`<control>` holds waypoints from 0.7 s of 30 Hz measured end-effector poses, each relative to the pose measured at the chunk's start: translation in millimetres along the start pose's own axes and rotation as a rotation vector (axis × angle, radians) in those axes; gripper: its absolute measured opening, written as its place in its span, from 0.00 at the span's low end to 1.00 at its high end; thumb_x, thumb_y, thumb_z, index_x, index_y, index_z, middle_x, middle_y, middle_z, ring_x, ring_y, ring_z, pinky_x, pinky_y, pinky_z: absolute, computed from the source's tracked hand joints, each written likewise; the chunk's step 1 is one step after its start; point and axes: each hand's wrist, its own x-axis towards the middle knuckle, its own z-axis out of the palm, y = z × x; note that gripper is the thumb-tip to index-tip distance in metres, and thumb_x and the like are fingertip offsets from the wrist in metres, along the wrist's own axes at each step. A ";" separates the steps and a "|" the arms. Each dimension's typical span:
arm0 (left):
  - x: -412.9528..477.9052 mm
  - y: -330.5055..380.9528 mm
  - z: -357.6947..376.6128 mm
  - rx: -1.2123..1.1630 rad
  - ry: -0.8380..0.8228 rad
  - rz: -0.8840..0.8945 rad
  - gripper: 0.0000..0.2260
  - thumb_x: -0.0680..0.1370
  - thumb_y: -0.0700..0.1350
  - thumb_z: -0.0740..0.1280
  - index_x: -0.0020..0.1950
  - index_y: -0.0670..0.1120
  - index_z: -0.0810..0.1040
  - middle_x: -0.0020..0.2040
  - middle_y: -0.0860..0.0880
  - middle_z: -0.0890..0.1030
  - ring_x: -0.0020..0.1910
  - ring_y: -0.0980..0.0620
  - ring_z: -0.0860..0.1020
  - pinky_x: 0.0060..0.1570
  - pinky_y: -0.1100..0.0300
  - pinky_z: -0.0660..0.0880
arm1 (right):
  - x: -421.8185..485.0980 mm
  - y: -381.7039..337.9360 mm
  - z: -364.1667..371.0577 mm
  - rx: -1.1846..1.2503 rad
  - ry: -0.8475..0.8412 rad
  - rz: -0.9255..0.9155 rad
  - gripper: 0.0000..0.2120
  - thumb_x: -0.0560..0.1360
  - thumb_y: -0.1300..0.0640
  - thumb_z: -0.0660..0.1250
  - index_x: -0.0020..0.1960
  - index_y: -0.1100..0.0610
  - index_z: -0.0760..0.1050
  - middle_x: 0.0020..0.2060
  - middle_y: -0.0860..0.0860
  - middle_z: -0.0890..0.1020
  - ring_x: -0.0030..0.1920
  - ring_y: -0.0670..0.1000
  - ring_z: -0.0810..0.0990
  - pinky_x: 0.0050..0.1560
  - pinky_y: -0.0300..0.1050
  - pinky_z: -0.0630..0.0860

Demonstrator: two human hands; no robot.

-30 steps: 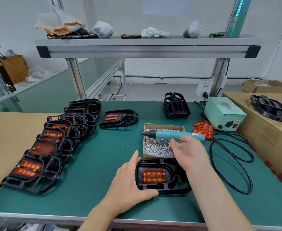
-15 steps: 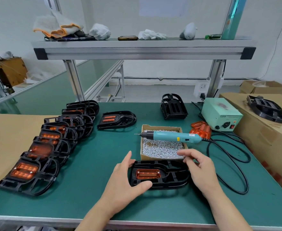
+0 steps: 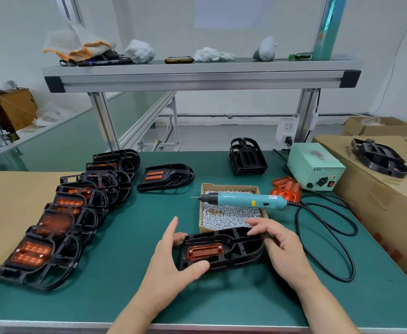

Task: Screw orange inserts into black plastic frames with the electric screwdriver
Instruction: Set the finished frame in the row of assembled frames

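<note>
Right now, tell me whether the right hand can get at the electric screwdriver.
Probably yes: the electric screwdriver lies across the screw box just beyond the right hand, nothing between, though that hand must first release the black frame.

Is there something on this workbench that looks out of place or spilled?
Nothing looks spilled or damaged. Only the electric screwdriver is oddly placed: it lies across the open screw box, resting on its walls above the screws, tip sticking out past the left wall.

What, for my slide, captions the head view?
Left hand and right hand hold black plastic frame with orange insert; teal electric screwdriver idle.
</note>
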 end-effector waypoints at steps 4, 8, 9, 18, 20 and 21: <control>-2.5 -1.0 4.7 0.068 -0.056 0.055 0.55 0.59 0.59 0.80 0.76 0.70 0.47 0.65 0.66 0.70 0.69 0.65 0.68 0.63 0.70 0.63 | -1.6 -2.2 3.7 0.025 -0.007 -0.055 0.29 0.77 0.78 0.59 0.42 0.46 0.81 0.58 0.43 0.84 0.63 0.44 0.80 0.62 0.33 0.72; -0.7 -2.0 6.6 0.146 -0.093 0.102 0.56 0.59 0.62 0.79 0.74 0.74 0.43 0.68 0.78 0.58 0.70 0.72 0.61 0.61 0.77 0.60 | -1.4 0.3 4.8 0.046 -0.033 -0.061 0.28 0.77 0.78 0.59 0.42 0.46 0.81 0.59 0.43 0.84 0.63 0.46 0.80 0.61 0.32 0.72; -1.1 -1.7 6.2 0.159 -0.090 0.112 0.55 0.59 0.62 0.79 0.73 0.75 0.43 0.68 0.79 0.56 0.71 0.73 0.60 0.63 0.75 0.60 | -1.4 1.0 5.0 0.057 -0.038 -0.059 0.27 0.77 0.79 0.59 0.43 0.47 0.81 0.59 0.43 0.84 0.64 0.45 0.80 0.61 0.32 0.72; -6.9 2.4 8.7 0.294 -0.023 0.253 0.56 0.61 0.62 0.77 0.78 0.65 0.43 0.71 0.68 0.57 0.75 0.60 0.58 0.67 0.78 0.55 | -2.5 2.6 4.6 -0.007 -0.023 -0.101 0.27 0.78 0.77 0.61 0.46 0.45 0.82 0.60 0.41 0.83 0.65 0.44 0.79 0.65 0.32 0.70; -7.6 2.7 8.3 0.303 -0.003 0.271 0.56 0.62 0.62 0.77 0.79 0.64 0.43 0.71 0.69 0.55 0.75 0.59 0.58 0.67 0.78 0.53 | -2.6 2.4 6.2 -0.034 -0.007 -0.126 0.26 0.78 0.77 0.61 0.46 0.47 0.83 0.59 0.42 0.84 0.65 0.44 0.80 0.65 0.33 0.71; -7.7 2.7 8.1 0.304 0.002 0.274 0.56 0.62 0.62 0.77 0.78 0.64 0.43 0.71 0.70 0.55 0.75 0.59 0.58 0.67 0.78 0.53 | -2.6 2.7 6.5 -0.042 -0.003 -0.132 0.25 0.78 0.78 0.61 0.47 0.49 0.83 0.59 0.42 0.84 0.64 0.45 0.80 0.65 0.33 0.71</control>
